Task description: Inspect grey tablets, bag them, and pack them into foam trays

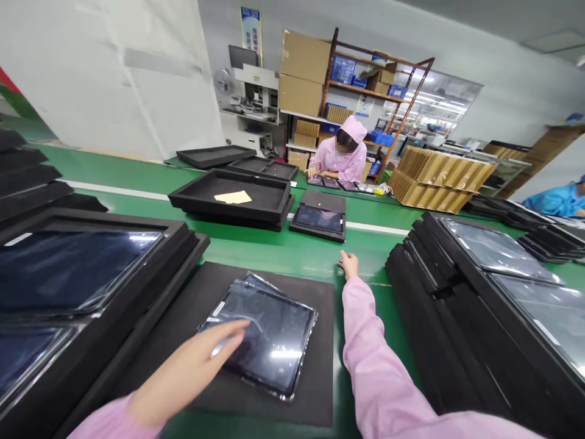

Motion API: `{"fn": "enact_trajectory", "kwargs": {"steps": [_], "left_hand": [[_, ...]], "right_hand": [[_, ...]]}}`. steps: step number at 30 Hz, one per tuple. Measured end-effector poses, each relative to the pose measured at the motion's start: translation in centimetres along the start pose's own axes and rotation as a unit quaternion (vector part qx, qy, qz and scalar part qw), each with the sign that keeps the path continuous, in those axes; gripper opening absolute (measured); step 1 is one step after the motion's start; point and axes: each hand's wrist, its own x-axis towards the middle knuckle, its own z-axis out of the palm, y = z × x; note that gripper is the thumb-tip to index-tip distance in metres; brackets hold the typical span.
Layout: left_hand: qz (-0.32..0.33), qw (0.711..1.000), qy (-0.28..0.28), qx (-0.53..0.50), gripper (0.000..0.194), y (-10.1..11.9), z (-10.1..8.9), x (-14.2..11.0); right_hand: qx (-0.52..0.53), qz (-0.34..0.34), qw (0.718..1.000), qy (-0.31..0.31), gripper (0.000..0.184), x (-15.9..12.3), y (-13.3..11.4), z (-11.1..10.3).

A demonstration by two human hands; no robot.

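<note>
My left hand [192,366] is spread over a glossy dark screen panel [274,335], thumb and fingers apart, fingertips at its left part. That panel lies turned at an angle on a second one, whose corner [260,280] shows behind it. Both rest on a black foam mat [315,390]. Reaching forward over the green bench, my right hand [350,266] has its fingers curled together; whether anything is pinched in them is too small to make out. Just beyond it sits a small black tray [320,235] holding a dark screen panel [319,218].
Black foam trays with screen panels are stacked at left [178,244] and right [439,244]. An empty foam tray [196,189] holds a yellow paper [233,197]. Across the green bench [256,247], a co-worker in pink [342,155] bends over panels. Cardboard dividers [439,177] stand at right.
</note>
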Motion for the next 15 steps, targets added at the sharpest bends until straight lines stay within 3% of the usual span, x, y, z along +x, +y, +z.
{"fn": "enact_trajectory", "kwargs": {"steps": [1, 2, 6, 8, 11, 15], "left_hand": [[0.021, 0.999, -0.046, 0.013, 0.037, 0.9, -0.3, 2.8], [0.037, 0.997, -0.054, 0.051, 0.042, 1.8, -0.4, 5.9], [0.065, 0.987, -0.03, 0.147, 0.047, 4.0, -0.1, 18.9], [0.081, 0.983, -0.017, 0.167, 0.049, 3.9, 0.4, 23.8], [0.111, 0.976, -0.007, 0.189, 0.053, 2.9, 1.3, 28.6], [0.143, 0.968, 0.013, 0.204, 0.053, 1.4, 3.0, 31.8]], "right_hand": [[-0.005, 0.01, 1.0, 0.004, 0.034, 1.1, -0.7, 0.3], [-0.012, 0.018, 1.0, 0.008, 0.034, 2.0, -1.3, 0.6], [-0.054, 0.029, 0.998, 0.025, 0.034, 5.3, -2.7, 1.2], [-0.077, 0.025, 0.996, 0.027, 0.033, 6.6, -3.0, 1.7], [-0.097, 0.004, 0.995, 0.019, 0.035, 8.3, -3.1, 2.7], [-0.092, -0.019, 0.996, 0.006, 0.037, 9.9, -2.6, 4.2]]}}
